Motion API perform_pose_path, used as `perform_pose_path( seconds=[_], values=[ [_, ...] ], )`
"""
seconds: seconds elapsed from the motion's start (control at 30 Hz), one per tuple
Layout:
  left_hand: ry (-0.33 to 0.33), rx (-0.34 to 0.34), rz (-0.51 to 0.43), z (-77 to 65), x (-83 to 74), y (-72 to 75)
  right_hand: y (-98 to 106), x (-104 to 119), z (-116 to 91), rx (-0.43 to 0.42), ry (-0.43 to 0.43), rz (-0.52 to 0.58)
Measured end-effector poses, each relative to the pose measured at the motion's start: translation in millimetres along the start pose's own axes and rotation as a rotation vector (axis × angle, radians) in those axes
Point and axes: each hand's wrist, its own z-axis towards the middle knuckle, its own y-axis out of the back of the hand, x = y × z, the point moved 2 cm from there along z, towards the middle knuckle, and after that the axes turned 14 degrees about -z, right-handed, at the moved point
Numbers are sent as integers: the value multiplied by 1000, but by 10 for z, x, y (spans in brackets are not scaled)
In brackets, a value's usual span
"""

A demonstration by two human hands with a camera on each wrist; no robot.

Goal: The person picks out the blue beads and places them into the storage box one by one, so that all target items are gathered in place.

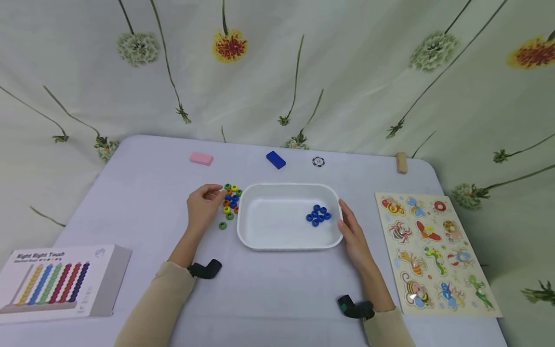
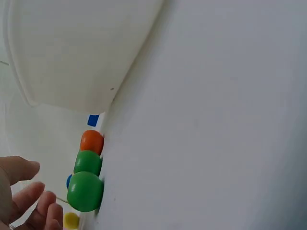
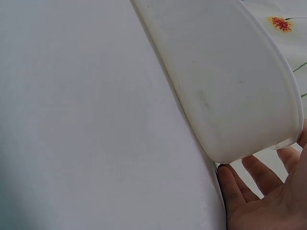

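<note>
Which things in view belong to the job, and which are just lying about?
Part of the job, judging by the hands:
white tray, right hand at its rim
blue beads in it
mixed-colour beads beside it, left hand close by

Apparently just lying about:
pink block
blue block
round chip
wooden block
insect picture board
toy box
</note>
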Motion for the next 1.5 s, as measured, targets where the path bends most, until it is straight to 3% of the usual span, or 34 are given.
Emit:
perform_pose_path(
  seconds=[0.2, 0.43, 0.57, 0.83, 1.03, 1.13, 1.27, 1.37, 1.5],
  values=[
    [100, 22, 136, 2, 216, -2, -28, -15, -18, 12, -21, 26],
    [180, 97, 283, 48, 186, -26, -22, -13, -23, 0, 0, 9],
    [214, 136, 322, 79, 159, -18, -21, -2, -23, -2, 15, 4],
    [313, 160, 157, 101, 8, 66, 6, 165, -44, 8, 4, 13],
    [235, 210, 79, 98, -379, 28, 12, 78, -17, -2, 4, -2],
    [151, 292, 12, 58, -680, -115, 12, 8, 3, -11, 16, 3],
    [38, 428, -21, -28, -975, -465, 9, -5, 5, -18, 33, 3],
    [-6, 529, -2, -81, -1002, -780, -2, -25, 9, -23, 41, -11],
    [-21, 620, 6, -138, -861, -1151, -16, -40, 1, -18, 33, -4]
  ],
)
